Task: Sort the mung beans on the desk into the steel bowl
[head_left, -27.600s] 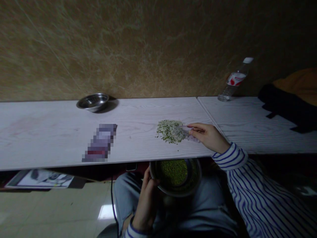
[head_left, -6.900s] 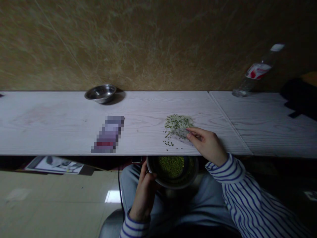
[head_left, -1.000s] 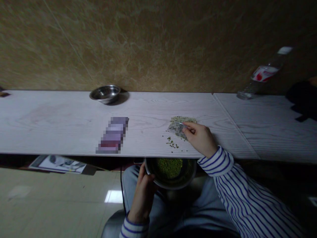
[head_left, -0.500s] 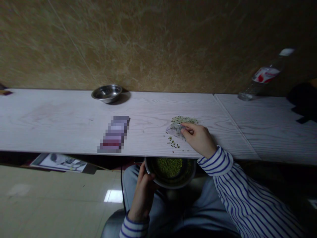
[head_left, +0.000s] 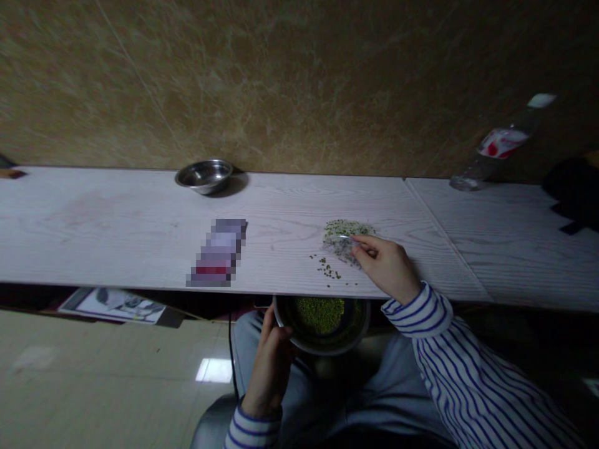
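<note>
My left hand (head_left: pixel 272 358) is closed on the rim of a metal bowl (head_left: pixel 327 352), which sits over my lap just below the table's front edge. Inside the bowl lie many small green beans (head_left: pixel 322 313), like mung beans. Above the tabletop my right hand (head_left: pixel 386 262) pinches a thin, clear piece of plastic (head_left: pixel 341 246), its exact kind hard to make out. A patch of green beans (head_left: pixel 349 226) is spread on the table just behind the plastic. Several loose beans (head_left: pixel 329 268) lie scattered in front of it.
A small steel bowl (head_left: pixel 204 177) stands by the wall. Left of the beans lies a blurred-out flat rectangular object (head_left: pixel 218 252). A plastic bottle (head_left: pixel 500 143) with a white cap is at the back right, near a black object (head_left: pixel 573 190). The white wooden table (head_left: pixel 116 231) meets a marbled wall.
My right hand has shifted slightly to the right and pulled the clear plastic with it. My left hand and the bowl of beans have stayed where they were.
</note>
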Motion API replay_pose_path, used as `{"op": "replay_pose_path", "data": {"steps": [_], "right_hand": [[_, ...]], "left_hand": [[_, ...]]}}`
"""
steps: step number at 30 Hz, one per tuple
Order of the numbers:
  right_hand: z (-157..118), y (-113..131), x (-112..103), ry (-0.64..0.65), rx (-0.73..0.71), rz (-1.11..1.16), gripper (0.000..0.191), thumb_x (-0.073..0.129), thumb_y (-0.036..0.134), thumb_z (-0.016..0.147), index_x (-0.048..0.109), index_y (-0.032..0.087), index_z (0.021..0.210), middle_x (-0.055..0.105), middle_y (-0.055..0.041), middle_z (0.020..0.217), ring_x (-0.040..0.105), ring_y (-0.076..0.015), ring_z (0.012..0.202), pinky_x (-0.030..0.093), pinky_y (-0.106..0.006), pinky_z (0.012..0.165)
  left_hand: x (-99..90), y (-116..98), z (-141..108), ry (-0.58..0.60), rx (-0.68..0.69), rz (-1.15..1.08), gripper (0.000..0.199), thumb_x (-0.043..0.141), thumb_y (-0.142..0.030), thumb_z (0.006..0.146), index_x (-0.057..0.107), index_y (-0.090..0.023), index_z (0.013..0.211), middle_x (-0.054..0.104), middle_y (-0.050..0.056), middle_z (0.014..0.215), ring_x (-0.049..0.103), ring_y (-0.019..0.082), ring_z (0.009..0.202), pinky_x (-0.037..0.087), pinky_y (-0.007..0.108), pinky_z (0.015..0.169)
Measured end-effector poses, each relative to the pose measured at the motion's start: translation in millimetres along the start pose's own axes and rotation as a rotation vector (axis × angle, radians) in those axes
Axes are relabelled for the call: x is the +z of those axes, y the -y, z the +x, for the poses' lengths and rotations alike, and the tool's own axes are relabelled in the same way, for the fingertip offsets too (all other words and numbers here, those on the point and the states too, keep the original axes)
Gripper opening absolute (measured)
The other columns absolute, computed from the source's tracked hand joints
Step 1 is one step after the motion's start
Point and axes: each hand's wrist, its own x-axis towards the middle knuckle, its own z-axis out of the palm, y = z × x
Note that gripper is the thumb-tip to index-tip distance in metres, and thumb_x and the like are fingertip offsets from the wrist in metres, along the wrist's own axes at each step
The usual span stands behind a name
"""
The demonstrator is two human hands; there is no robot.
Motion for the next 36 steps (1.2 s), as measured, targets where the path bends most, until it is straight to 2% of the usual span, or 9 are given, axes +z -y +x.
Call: {"op": "replay_pose_path", "data": {"steps": [8, 14, 21, 28, 33, 36], "right_hand": [[4.5, 0.2, 1.8, -0.018, 0.007, 0.032, 0.033, 0.059, 0.027, 0.081, 0.073, 0.015, 0.108, 0.076, -0.0064, 0.077, 0.068, -0.0182, 0.063, 0.052, -0.028, 0.059], [4.1, 6.1, 4.3, 0.037, -0.023, 0.022, 0.030, 0.058, 0.024, 0.082, 0.074, 0.018, 0.107, 0.076, -0.0057, 0.079, 0.069, -0.0181, 0.067, 0.054, -0.030, 0.063], [16.3, 9.0, 7.8, 0.054, -0.044, 0.112, 0.029, 0.061, 0.019, 0.082, 0.072, 0.017, 0.109, 0.077, -0.0087, 0.092, 0.071, -0.0201, 0.082, 0.056, -0.033, 0.076], [32.6, 25.5, 27.4, 0.152, -0.090, 0.071, 0.028, 0.061, 0.015, 0.083, 0.072, 0.018, 0.108, 0.076, -0.0082, 0.096, 0.071, -0.0204, 0.087, 0.055, -0.036, 0.082], [32.3, 26.5, 29.1, 0.229, -0.107, 0.090, 0.026, 0.060, 0.014, 0.084, 0.071, 0.019, 0.108, 0.075, -0.0076, 0.100, 0.070, -0.0196, 0.088, 0.054, -0.036, 0.083], [31.3, 25.0, 27.2, 0.277, -0.132, 0.118, 0.025, 0.060, 0.013, 0.084, 0.071, 0.020, 0.106, 0.075, -0.0066, 0.100, 0.069, -0.0183, 0.087, 0.053, -0.035, 0.082]], "left_hand": [[-3.7, -1.0, 1.1, 0.011, 0.002, -0.009, 0.065, 0.064, -0.022, 0.065, 0.055, -0.028, 0.130, 0.064, 0.006, 0.121, 0.058, 0.028, 0.107, 0.053, 0.035, 0.077], [-8.9, -0.9, 0.9, 0.034, 0.022, -0.013, 0.065, 0.064, -0.022, 0.068, 0.054, -0.030, 0.132, 0.065, 0.005, 0.120, 0.059, 0.027, 0.104, 0.053, 0.036, 0.078], [-17.4, -6.4, 0.4, 0.037, 0.028, -0.008, 0.063, 0.061, -0.020, 0.071, 0.054, -0.030, 0.133, 0.065, 0.005, 0.119, 0.059, 0.026, 0.105, 0.052, 0.034, 0.079], [-20.8, -6.9, 0.1, 0.100, 0.031, -0.011, 0.063, 0.058, -0.020, 0.074, 0.051, -0.030, 0.136, 0.065, 0.005, 0.120, 0.060, 0.026, 0.102, 0.052, 0.036, 0.079], [-19.6, -8.4, -0.9, 0.088, 0.027, 0.007, 0.063, 0.057, -0.020, 0.074, 0.051, -0.030, 0.136, 0.065, 0.005, 0.120, 0.060, 0.026, 0.102, 0.051, 0.033, 0.076], [-22.2, -7.3, 1.2, 0.075, 0.017, 0.039, 0.063, 0.059, -0.022, 0.072, 0.052, -0.032, 0.134, 0.065, 0.002, 0.118, 0.061, 0.023, 0.094, 0.049, 0.029, 0.068]]}}
